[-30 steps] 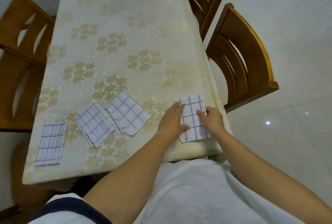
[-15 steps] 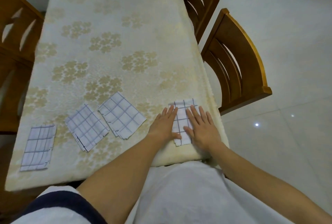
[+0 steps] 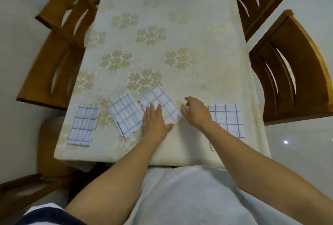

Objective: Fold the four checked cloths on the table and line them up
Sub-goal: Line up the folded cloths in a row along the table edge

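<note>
1. We see four folded checked cloths in a rough row along the near edge of the worktop [image 3: 162, 44], across the middle of the frame.
2. Left cloth [image 3: 83, 125], left of centre, and right cloth [image 3: 226, 120], right of centre, lie about square to the worktop edge. The right forearm covers the right cloth's lower-left corner.
3. Second cloth [image 3: 126, 114] and third cloth [image 3: 160, 102], centre frame, both sit tilted. Their facing corners are just beside each other; we cannot tell if they touch.
4. Left hand [image 3: 155, 122]: flat, fingers straight and together, pressing on the third cloth's lower-left part.
5. Right hand [image 3: 196, 111]: fingers loosely bent and apart, holding nothing we can see. The thumb is at the third cloth's right corner, contact unclear.
6. Hands apart, one on each side of the third cloth.
7. Our read on progress: folding looks done on all four, and lining up is what is left.
8. The third cloth seems the one in hand and needs turning square. The second cloth needs the same.
9. Gaps also look uneven: wide between the third and right cloths, tight between the second and third.
10. Chairs [image 3: 288, 73] stand at both sides of the frame, not involved.
</note>
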Available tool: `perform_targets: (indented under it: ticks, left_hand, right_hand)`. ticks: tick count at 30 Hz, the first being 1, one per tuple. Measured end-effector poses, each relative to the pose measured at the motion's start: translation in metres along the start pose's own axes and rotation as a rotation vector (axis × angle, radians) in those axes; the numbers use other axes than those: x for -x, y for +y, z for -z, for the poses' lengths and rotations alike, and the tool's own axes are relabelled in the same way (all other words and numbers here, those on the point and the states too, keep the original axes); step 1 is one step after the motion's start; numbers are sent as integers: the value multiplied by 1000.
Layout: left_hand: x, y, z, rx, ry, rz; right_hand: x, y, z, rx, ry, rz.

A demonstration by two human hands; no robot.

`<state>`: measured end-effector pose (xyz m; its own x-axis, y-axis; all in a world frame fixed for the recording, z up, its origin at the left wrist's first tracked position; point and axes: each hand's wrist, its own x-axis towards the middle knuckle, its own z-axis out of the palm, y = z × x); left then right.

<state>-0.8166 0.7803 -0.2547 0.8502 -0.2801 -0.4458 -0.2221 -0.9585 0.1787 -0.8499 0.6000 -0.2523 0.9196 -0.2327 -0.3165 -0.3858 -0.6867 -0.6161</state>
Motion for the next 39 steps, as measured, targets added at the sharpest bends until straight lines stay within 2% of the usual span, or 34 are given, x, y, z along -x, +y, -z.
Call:
perform_targets:
  ticks: [5, 9, 15, 22, 24, 26, 28, 31, 34, 39]
  left_hand:
    - [-7, -41, 12, -42, -123, 35]
    - [-20, -56, 24, -99, -171, -47]
    - [-16, -36, 18, -131, -188, -176]
    - [6, 6, -7, -70, -245, -284]
    - [14, 14, -11, -45, -255, -273]
    - [19, 20, -9, -28, -244, -247]
    - [19, 25, -5, -39, -207, -231]
    - [18, 36, 0, -70, -143, -231]
    - [12, 47, 3, -134, -181, -245]
    - [2, 44, -2, -131, -241, -191]
  right_hand:
    - [-28, -40, -33, -30, -58, -95]
    - [-26, -43, -40, 19, -89, -182]
    - [1, -24, -25, 4, -58, -291]
    - [58, 19, -6, 19, -26, -308]
    - [70, 30, -3, 132, 8, -249]
    - [73, 36, -1, 294, 103, -81]
    - [68, 36, -1, 353, 164, 87]
    - [58, 35, -6, 377, 36, 184]
    - [49, 40, -10, 404, -128, 138]
    - [44, 41, -7, 462, -204, 149]
